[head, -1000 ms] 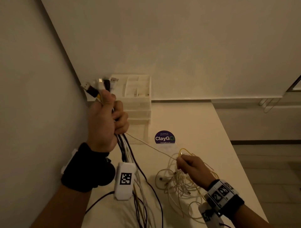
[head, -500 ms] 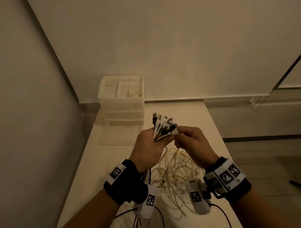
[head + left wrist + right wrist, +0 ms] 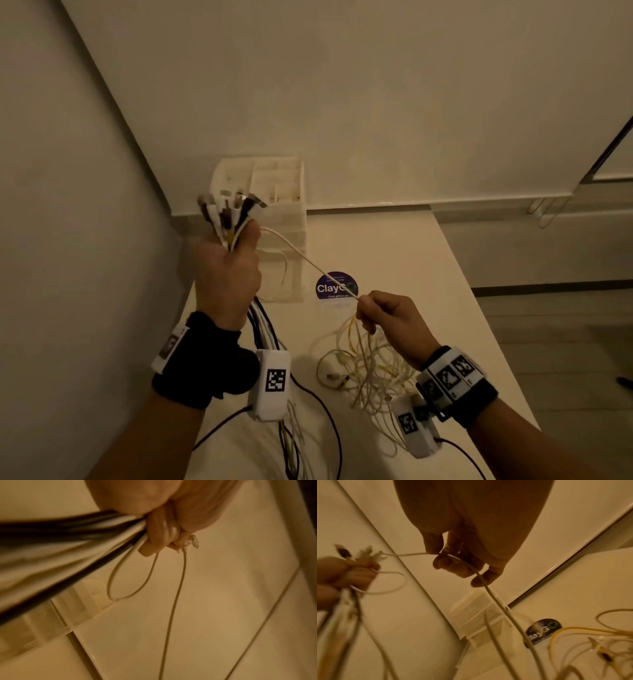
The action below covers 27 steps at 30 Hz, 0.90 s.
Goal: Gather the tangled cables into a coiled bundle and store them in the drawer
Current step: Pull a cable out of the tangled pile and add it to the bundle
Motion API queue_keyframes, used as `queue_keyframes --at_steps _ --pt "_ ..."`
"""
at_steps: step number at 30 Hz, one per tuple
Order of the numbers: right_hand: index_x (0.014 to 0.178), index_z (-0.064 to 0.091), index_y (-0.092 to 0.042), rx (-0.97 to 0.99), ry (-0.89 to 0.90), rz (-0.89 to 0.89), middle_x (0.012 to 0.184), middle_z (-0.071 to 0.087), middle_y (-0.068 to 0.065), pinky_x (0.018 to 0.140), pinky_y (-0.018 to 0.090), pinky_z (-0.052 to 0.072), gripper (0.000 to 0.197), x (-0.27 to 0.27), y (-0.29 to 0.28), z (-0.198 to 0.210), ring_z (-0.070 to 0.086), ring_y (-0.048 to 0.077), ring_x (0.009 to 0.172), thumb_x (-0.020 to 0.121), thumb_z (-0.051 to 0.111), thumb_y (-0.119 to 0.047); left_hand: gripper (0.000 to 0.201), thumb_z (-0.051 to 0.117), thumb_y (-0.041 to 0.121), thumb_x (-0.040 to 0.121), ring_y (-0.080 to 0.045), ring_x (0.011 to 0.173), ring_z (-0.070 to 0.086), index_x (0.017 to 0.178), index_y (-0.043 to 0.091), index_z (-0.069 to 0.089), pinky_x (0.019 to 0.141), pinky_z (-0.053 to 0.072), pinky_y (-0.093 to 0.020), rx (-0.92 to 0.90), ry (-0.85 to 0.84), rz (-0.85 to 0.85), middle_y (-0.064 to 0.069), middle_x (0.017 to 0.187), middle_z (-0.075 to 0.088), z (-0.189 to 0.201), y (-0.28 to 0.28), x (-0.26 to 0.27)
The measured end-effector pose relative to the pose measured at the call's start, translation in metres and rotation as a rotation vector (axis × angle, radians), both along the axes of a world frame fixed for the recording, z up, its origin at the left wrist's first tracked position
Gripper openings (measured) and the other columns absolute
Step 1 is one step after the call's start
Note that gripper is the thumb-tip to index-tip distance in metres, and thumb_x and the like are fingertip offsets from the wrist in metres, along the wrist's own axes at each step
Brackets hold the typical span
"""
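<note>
- Above the white table [image 3: 394, 240], a sheaf of cables [image 3: 227, 219] is gripped in the fist of the left hand [image 3: 227, 270], fingers curled tight; plug ends fan out above the thumb and the cords hang down past the wrist.
- Half a second ago the two hands were held together at the plugs; now the right hand [image 3: 387, 318] is drawn down and away, and a single pale cable [image 3: 308, 262] is pinched between its thumb and fingertips.
- That cable is stretched taut between the hands, so one more end appears to be added to the sheaf and its length is being run out of the knot.
- A tangled heap [image 3: 370, 363] is left on the table below the right hand.
- The drawer unit [image 3: 287, 219] is seen behind the left hand; coiling and storing are judged not yet begun.
</note>
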State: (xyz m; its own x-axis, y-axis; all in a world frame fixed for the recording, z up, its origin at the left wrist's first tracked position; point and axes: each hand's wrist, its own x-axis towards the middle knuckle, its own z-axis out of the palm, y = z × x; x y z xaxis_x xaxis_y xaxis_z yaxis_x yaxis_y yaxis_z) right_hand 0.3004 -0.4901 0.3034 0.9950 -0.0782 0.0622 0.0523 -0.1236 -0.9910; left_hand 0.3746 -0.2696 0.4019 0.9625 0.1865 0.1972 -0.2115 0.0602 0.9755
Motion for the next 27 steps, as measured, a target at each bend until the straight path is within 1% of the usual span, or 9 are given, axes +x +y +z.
queue_keyframes --at_steps 2,5,6,9,12,16,19,21,27 --pt "0.062 0.061 -0.007 -0.030 0.020 -0.094 0.059 0.051 0.009 0.063 0.035 0.043 0.042 0.008 0.000 -0.006 0.047 0.018 0.057 0.088 0.060 -0.040 0.025 0.063 0.027 0.091 -0.013 0.033 0.027 0.069 0.017 0.057 0.042 0.028 -0.022 -0.057 0.025 0.085 -0.003 0.051 0.037 -0.003 0.007 0.003" --pt "0.053 0.053 -0.018 0.009 0.055 -0.166 0.055 0.045 -0.001 0.062 0.040 0.042 0.042 0.015 -0.001 -0.008 0.044 0.020 0.059 0.089 0.065 -0.034 0.023 0.070 0.045 0.081 -0.030 0.049 0.055 0.083 0.022 0.067 0.046 0.047 -0.040 0.065 -0.021 0.165 -0.021 0.064 0.052 -0.010 0.015 -0.003" --pt "0.051 0.050 -0.019 0.024 0.051 -0.163 0.054 0.042 -0.002 0.061 0.039 0.039 0.043 0.016 -0.001 -0.006 0.041 0.020 0.058 0.090 0.065 -0.029 0.028 0.071 0.046 0.080 -0.026 0.063 0.064 0.093 0.021 0.069 0.059 0.053 -0.041 0.148 -0.040 0.169 -0.012 0.075 0.065 -0.013 0.015 -0.007" --pt "0.053 0.045 -0.006 -0.026 0.027 -0.151 0.053 0.037 0.000 0.054 0.028 0.032 0.043 0.020 0.000 0.005 0.033 0.016 0.054 0.090 0.065 -0.017 0.035 0.072 0.022 0.084 0.002 0.089 0.066 0.116 0.010 0.066 0.081 0.051 -0.013 0.210 -0.090 0.148 0.002 0.103 0.071 -0.016 0.002 -0.023" --pt "0.056 0.040 0.004 -0.077 0.043 -0.228 0.052 0.033 0.008 0.051 0.026 0.031 0.044 0.021 -0.004 0.009 0.030 0.015 0.051 0.086 0.068 -0.013 0.046 0.070 0.011 0.085 0.003 0.104 0.063 0.130 0.011 0.058 0.088 0.048 -0.011 0.173 -0.173 0.089 0.008 0.112 0.068 -0.007 -0.014 -0.038" --pt "0.050 0.036 -0.007 -0.012 0.001 -0.182 0.049 0.027 0.000 0.052 0.032 0.028 0.045 0.012 0.000 0.026 0.025 0.016 0.052 0.083 0.066 -0.005 0.024 0.075 0.011 0.081 0.016 0.075 0.061 0.094 0.031 0.071 0.066 0.043 -0.005 0.407 -0.192 -0.190 0.033 0.074 0.064 -0.009 -0.032 -0.043" --pt "0.046 0.039 -0.017 0.043 -0.103 -0.098 0.048 0.031 -0.004 0.051 0.039 0.024 0.036 0.005 0.010 0.051 0.025 0.016 0.051 0.073 0.062 -0.020 0.015 0.073 0.020 0.084 0.002 0.080 0.065 0.098 0.024 0.074 0.070 0.052 -0.021 0.570 -0.132 -0.398 0.021 0.082 0.068 -0.020 -0.050 -0.047" --pt "0.046 0.043 -0.020 0.062 -0.143 -0.067 0.048 0.035 -0.003 0.050 0.043 0.025 0.033 0.001 0.010 0.065 0.027 0.017 0.050 0.074 0.060 -0.028 0.012 0.071 0.021 0.086 -0.006 0.082 0.065 0.098 0.020 0.073 0.074 0.054 -0.029 0.553 -0.084 -0.402 0.010 0.085 0.070 -0.028 -0.057 -0.046" --pt "0.074 0.059 -0.001 0.197 -0.063 0.142 0.059 0.041 0.006 0.055 0.033 0.033 0.032 -0.008 0.002 0.056 0.037 0.014 0.052 0.094 0.050 -0.025 0.009 0.071 0.020 0.084 0.005 0.075 0.061 0.092 0.024 0.071 0.065 0.044 -0.008 0.470 -0.145 -0.256 0.017 0.081 0.067 -0.014 -0.050 -0.037"
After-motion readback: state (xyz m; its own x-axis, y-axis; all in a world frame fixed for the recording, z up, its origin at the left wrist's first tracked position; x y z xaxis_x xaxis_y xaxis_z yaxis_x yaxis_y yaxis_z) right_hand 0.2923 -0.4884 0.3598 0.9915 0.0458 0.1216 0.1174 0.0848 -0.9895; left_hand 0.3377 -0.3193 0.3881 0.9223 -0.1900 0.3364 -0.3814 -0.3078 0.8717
